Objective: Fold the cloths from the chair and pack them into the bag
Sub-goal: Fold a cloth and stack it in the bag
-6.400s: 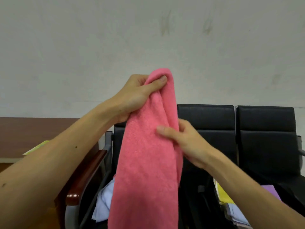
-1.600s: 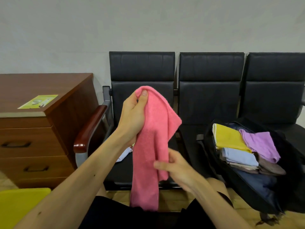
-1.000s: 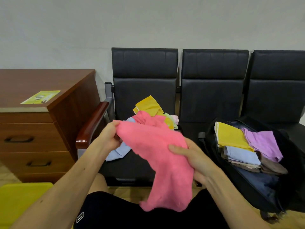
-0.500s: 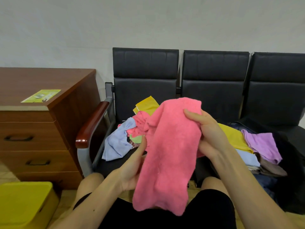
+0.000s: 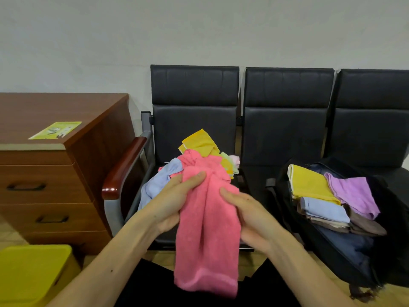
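A pink cloth point(image 5: 208, 235) hangs in a long narrow fold in front of me, its lower end over my lap. My left hand point(image 5: 174, 202) grips its upper left side and my right hand point(image 5: 247, 213) holds its right edge, thumb on top. Behind it, a loose pile of cloths point(image 5: 199, 158) in yellow, light blue and pink lies on the left black chair point(image 5: 194, 120). An open black bag point(image 5: 345, 247) leans against the middle and right seats, with folded yellow, purple, blue and brown cloths stacked inside.
A brown wooden drawer cabinet point(image 5: 51, 173) stands at the left with a green leaflet point(image 5: 55, 130) on top. A yellow plastic box point(image 5: 31, 273) sits on the floor at lower left. The chair's red-brown armrest point(image 5: 124, 167) juts out beside my left hand.
The pink cloth came down from being held high against the wall to lap height. Over the last second both hands moved to its two sides and folded it narrower lengthwise.
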{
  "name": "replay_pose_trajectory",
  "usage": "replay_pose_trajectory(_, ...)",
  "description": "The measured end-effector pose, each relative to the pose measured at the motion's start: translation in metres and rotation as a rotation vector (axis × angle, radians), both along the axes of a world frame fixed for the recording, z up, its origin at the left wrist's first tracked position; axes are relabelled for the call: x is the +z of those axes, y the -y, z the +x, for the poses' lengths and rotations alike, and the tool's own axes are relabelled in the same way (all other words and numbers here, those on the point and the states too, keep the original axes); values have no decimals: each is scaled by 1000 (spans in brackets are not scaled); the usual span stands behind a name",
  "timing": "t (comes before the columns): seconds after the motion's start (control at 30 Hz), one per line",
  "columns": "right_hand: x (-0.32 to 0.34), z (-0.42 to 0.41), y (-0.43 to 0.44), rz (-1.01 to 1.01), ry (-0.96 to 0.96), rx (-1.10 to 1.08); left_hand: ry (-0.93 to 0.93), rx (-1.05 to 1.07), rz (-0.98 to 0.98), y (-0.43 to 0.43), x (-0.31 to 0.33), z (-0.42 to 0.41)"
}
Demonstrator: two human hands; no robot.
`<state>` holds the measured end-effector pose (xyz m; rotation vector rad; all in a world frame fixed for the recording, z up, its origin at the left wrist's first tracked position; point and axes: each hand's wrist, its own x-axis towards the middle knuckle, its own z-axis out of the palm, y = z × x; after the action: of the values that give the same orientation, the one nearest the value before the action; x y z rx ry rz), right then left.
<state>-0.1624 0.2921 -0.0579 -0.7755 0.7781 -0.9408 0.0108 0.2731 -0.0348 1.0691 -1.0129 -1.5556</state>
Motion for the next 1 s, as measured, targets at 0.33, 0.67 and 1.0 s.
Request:
replay_pose_trajectory(0.33, 15, -19, 22, -398, -344, -348, 226, 112, -17, 16, -3, 23)
replay_pose_trajectory(0.67, 36, -33, 40, -686, -532, -369, 85, -19, 128, 42, 7, 31)
replay_pose_trajectory(1.0, 53, -47, 64, -661, -531, -500, 408, 250, -378, 72, 42, 29)
